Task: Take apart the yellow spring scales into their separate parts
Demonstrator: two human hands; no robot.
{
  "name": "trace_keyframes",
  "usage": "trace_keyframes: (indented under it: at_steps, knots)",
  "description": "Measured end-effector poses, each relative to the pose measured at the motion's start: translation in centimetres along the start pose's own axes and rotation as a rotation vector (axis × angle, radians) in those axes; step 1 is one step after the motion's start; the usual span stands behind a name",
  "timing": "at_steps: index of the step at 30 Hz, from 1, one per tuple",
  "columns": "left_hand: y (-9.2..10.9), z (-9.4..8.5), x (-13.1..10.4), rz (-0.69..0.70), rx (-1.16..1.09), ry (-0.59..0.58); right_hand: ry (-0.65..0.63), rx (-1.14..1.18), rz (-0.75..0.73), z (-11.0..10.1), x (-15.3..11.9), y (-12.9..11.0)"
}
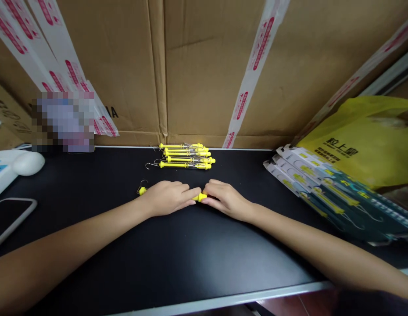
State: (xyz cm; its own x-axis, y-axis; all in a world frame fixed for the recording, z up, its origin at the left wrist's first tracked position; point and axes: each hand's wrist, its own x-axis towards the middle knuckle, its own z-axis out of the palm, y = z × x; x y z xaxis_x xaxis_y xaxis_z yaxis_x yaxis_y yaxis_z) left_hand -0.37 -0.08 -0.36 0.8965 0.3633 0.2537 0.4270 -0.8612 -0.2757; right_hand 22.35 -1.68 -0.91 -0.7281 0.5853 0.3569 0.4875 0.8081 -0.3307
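Note:
My left hand [167, 197] is wrapped round a yellow tube with a wire hook [200, 198], held crosswise just above or on the black tabletop. The hook and a yellow collar stick out on the left of that hand; its fingers hide the middle. At the tube's right end, the fingertips of my right hand [225, 198] pinch the yellow cap. Behind my hands lies a small pile of similar yellow tubes [186, 165], with clear-looking middles and metal hooks pointing left.
Printed packets [325, 188] are stacked at the right beside a yellow plastic bag [358, 136]. A phone [9, 217] and a white device with a rounded knob [28, 163] lie on the left. Taped cardboard [197, 66] walls the back of the black table [177, 267].

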Motion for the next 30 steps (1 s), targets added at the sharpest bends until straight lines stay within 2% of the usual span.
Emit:
trace_keyframes:
  at_steps: [8, 13, 19, 24, 28, 30]
  knots:
    - [-0.3, 0.0, -0.1, -0.047, -0.009, -0.008, 0.040, 0.024, -0.059, 0.0, 0.7, 1.4]
    - [-0.2, -0.1, 0.0, -0.048, -0.040, -0.006, 0.010, 0.012, -0.014, -0.2, 0.4, 1.3]
    - [-0.2, 0.1, -0.1, -0.032, -0.015, 0.014, 0.022, -0.028, -0.055, -0.2, 0.3, 1.2]
    - [-0.2, -0.1, -0.1, -0.039, -0.013, -0.012, 0.051, -0.033, -0.040, 0.0, 0.2, 1.1]
    - [-0.1, -0.1, -0.1, -0.059, -0.037, -0.001, 0.104, -0.131, -0.129, 0.2, -0.1, 0.8]
    - [-0.2, -0.1, -0.1, -0.063, -0.050, 0.005, 0.120, -0.139, -0.120, 0.1, -0.2, 0.8]
